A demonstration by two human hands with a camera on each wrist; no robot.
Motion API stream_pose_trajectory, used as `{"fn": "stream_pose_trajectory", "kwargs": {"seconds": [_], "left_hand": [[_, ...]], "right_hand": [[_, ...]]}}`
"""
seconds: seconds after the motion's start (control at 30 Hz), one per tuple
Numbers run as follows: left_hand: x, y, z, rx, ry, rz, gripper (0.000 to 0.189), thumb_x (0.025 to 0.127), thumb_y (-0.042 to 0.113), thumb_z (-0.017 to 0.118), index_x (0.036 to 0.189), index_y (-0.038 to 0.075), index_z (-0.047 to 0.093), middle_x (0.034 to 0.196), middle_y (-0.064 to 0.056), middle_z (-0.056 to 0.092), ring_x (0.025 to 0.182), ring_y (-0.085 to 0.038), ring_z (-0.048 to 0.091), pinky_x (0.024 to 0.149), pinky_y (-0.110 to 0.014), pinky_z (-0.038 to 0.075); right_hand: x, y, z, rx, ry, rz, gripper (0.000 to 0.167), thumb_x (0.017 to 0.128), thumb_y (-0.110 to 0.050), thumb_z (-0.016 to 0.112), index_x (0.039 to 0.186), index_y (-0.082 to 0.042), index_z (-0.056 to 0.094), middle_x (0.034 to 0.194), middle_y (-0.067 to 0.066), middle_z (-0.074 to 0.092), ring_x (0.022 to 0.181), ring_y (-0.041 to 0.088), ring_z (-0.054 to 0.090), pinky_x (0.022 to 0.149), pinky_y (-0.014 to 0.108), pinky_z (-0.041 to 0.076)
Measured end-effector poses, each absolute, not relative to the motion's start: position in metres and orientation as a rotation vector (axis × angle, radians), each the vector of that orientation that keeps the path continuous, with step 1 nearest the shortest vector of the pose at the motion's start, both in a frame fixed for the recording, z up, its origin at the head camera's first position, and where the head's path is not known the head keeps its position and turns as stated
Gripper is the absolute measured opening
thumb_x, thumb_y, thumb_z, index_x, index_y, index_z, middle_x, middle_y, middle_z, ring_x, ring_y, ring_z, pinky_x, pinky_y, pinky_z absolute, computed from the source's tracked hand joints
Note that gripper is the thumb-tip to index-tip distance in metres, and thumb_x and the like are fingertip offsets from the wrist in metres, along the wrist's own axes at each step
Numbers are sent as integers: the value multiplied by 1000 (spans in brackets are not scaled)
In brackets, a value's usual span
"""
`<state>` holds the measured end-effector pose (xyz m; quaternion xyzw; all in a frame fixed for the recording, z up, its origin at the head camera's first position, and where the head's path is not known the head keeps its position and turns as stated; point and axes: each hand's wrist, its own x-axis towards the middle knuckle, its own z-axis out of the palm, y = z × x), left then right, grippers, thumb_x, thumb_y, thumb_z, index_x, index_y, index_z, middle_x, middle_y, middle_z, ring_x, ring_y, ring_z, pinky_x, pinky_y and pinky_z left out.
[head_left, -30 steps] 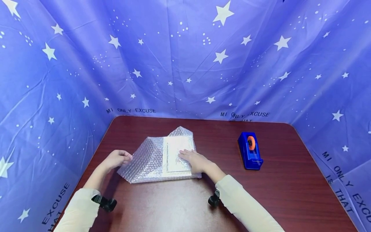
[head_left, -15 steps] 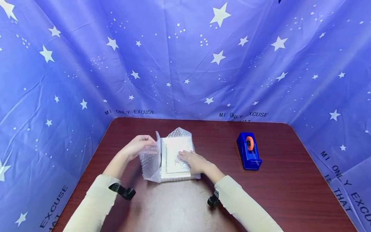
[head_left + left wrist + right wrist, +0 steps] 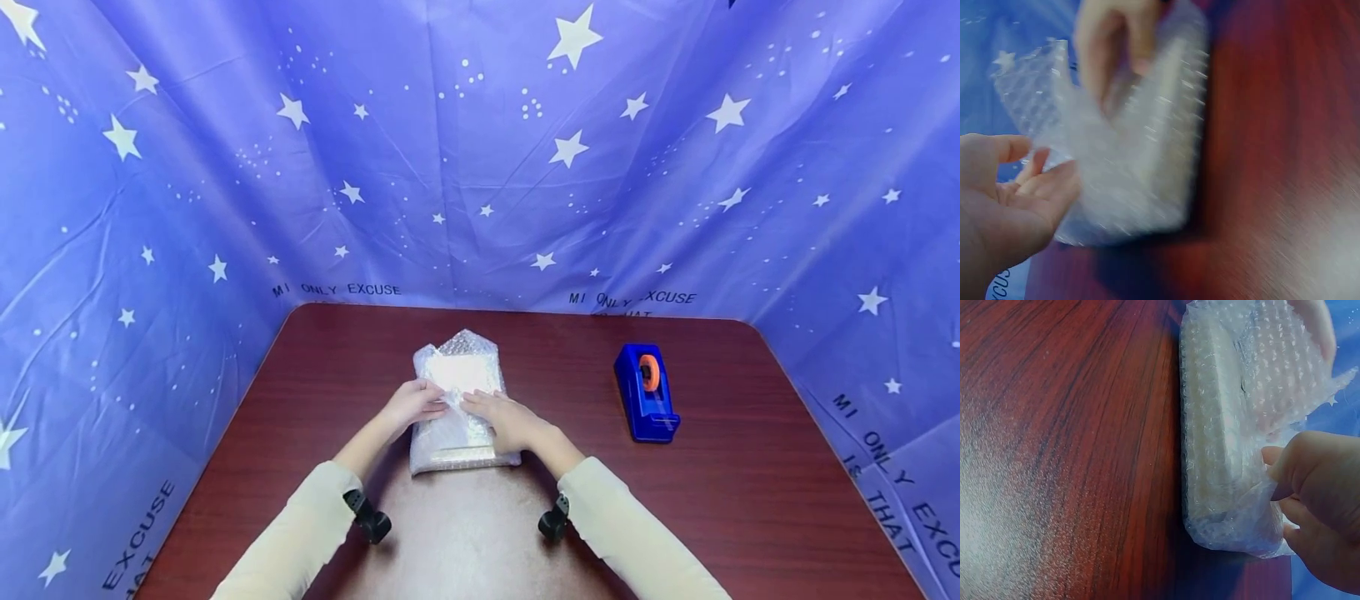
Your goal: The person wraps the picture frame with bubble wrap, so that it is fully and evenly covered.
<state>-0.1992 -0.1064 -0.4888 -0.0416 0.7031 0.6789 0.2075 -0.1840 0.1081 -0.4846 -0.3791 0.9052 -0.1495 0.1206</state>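
A white, flat rectangular box-like thing (image 3: 456, 369) lies in bubble wrap (image 3: 480, 342) near the table's middle. My left hand (image 3: 412, 403) lays a flap of the wrap over its top from the left, fingers extended against the sheet. In the left wrist view, that left hand (image 3: 1013, 200) is beside the blurred wrap, its thumb apart from the fingers. My right hand (image 3: 513, 422) rests on the package's right part with straight fingers. Up close in the right wrist view, the right hand (image 3: 1316, 494) touches the wrap (image 3: 1235, 531) along its side.
To the right stands a blue tape dispenser (image 3: 647, 396) with an orange-cored roll. The dark red wooden table (image 3: 720, 517) ends at a blue star-printed curtain (image 3: 480, 167) at the back and sides. A black wrist camera (image 3: 369, 518) sits on my left sleeve.
My left hand has moved right from the wrap's far left corner, lifting that flap and folding it over the white thing. My right hand has stayed in place. The tape dispenser has not moved.
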Motion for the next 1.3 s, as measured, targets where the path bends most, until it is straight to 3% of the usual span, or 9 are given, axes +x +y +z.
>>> {"fn": "stream_pose_trajectory", "kwargs": {"seconds": [0.1, 0.23, 0.33, 0.43, 0.6, 0.73, 0.87, 1.13, 1.3], "left_hand": [[-194, -105, -495, -61, 1992, 1935, 19, 99, 7, 43, 99, -9, 53, 108, -28, 67, 103, -30, 68, 97, -41, 54], [-189, -105, -497, 101, 2185, 1806, 27, 100, 11, 44, 107, -11, 57, 120, -32, 63, 111, -35, 65, 97, -38, 55], [-186, -105, -497, 295, 2444, 1521, 25, 93, 15, 59, 109, -3, 63, 116, -23, 68, 110, -31, 67, 93, -35, 57], [-183, -103, -495, 530, 2657, 1233, 33, 85, 21, 71, 112, 2, 67, 114, -17, 71, 107, -28, 69, 92, -34, 57], [-178, -99, -495, 748, 2831, 1016, 43, 79, 22, 76, 115, 0, 67, 114, -17, 71, 104, -27, 70, 92, -39, 56], [-173, -95, -498, 738, 2953, 900, 43, 76, 21, 79, 113, 1, 67, 114, -17, 71, 106, -29, 68, 94, -41, 55], [-168, -91, -499, 690, 2989, 822, 42, 77, 21, 78, 113, 1, 67, 123, -19, 66, 115, -33, 64, 101, -43, 51], [-171, -99, -489, 856, 2879, 935, 36, 84, 22, 71, 113, 1, 68, 127, -20, 64, 118, -34, 62, 103, -45, 49], [-180, -120, -477, 945, 2744, 841, 62, 79, 32, 76, 129, 1, 59, 143, -20, 51, 135, -36, 46, 113, -50, 38]], "right_hand": [[-185, 112, -486, -1108, 2677, -530, 59, 77, 7, 58, 136, 4, 49, 139, 20, 54, 118, 30, 58, 120, 50, 28], [-187, 119, -491, -1072, 2742, -704, 61, 78, 4, 61, 136, 7, 47, 125, 24, 62, 106, 27, 62, 115, 45, 38], [-188, 124, -492, -1052, 2761, -856, 75, 75, 3, 67, 144, 4, 38, 142, 21, 51, 134, 31, 48, 113, 44, 40], [-189, 129, -490, -1028, 2761, -964, 85, 71, 4, 73, 147, 2, 34, 152, 19, 39, 140, 33, 40, 116, 45, 36], [-184, 137, -480, -1093, 2711, -896, 82, 72, -9, 80, 143, 3, 41, 150, 22, 41, 140, 36, 40, 115, 48, 35], [-179, 137, -477, -1140, 2678, -808, 70, 81, -23, 76, 138, 4, 47, 146, 23, 46, 138, 37, 42, 115, 49, 36], [-175, 133, -484, -1084, 2737, -751, 55, 90, -19, 66, 137, 4, 49, 144, 21, 49, 138, 36, 43, 115, 48, 36], [-171, 131, -491, -1101, 2828, -732, 50, 87, -13, 68, 130, 7, 55, 138, 23, 54, 132, 39, 49, 110, 49, 41], [-171, 129, -492, -1047, 2785, -718, 50, 88, -12, 67, 132, 5, 54, 142, 21, 51, 136, 37, 45, 113, 49, 38]]}}
